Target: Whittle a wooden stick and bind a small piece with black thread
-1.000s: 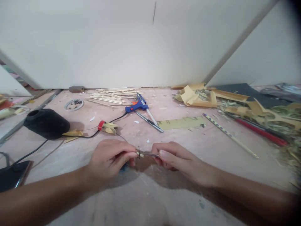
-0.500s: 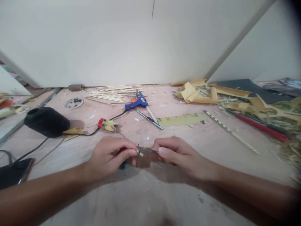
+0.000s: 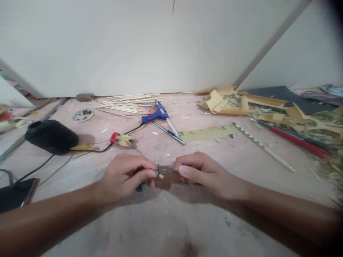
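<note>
My left hand (image 3: 128, 176) is closed, pinching a small pale wooden stick (image 3: 161, 176) between thumb and forefinger. Dark thread (image 3: 158, 167) wraps around the stick's end, with a short piece standing up. From there a dark strand stretches across to my right hand (image 3: 202, 175), whose thumb and forefinger are pressed together on it. Another thread trails from behind my left hand towards a black cone of thread (image 3: 53, 137) lying on its side. Just beyond my left hand lies a small yellow piece with a red band (image 3: 120, 139).
Behind my hands lie a blue glue gun (image 3: 157, 115), a utility knife (image 3: 170, 133), a sandpaper strip (image 3: 206, 134) and thin sticks (image 3: 125, 105). To the right are a patterned pencil (image 3: 262, 146), a red-handled tool (image 3: 298, 141) and shavings. A phone (image 3: 18, 192) rests at left.
The strand between my hands looks thinner and straighter now. My hands hold nearly the same place, and the whole view has shifted slightly.
</note>
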Demonstrator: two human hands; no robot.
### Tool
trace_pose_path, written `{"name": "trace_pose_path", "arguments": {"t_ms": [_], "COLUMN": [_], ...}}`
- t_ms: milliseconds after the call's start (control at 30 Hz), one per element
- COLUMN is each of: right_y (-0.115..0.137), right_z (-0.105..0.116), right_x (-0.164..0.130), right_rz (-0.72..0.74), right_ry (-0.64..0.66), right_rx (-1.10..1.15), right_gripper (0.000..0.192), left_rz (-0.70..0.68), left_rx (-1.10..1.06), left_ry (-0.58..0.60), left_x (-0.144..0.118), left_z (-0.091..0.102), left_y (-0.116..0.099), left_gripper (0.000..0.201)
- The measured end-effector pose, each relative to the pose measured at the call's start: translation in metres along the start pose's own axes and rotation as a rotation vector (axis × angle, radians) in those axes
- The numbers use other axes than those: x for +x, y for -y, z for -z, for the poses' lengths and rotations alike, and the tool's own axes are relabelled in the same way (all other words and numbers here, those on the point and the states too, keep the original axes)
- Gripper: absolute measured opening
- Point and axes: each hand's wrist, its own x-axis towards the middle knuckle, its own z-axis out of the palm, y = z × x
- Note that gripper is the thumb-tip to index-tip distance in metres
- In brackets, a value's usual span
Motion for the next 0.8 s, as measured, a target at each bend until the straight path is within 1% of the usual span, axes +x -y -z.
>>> {"name": "trace_pose_path", "arguments": {"t_ms": [333, 800], "right_y": [0.0004, 0.0039], "right_z": [0.0007, -0.0006], "right_x": [0.0001, 0.001], "right_rz": [-0.001, 0.041], "right_ry": [0.015, -0.009], "right_rx": [0.0, -0.007], "right_gripper": [0.044, 0.045], "left_rz": [-0.01, -0.013], "left_rx": [-0.004, 0.023], "left_ry": [0.013, 0.022], "left_x": [-0.0036, -0.0019], "left_z": [-0.0007, -0.0004], "left_y": [0.0032, 0.001], "left_gripper": [0.017, 0.018]}}
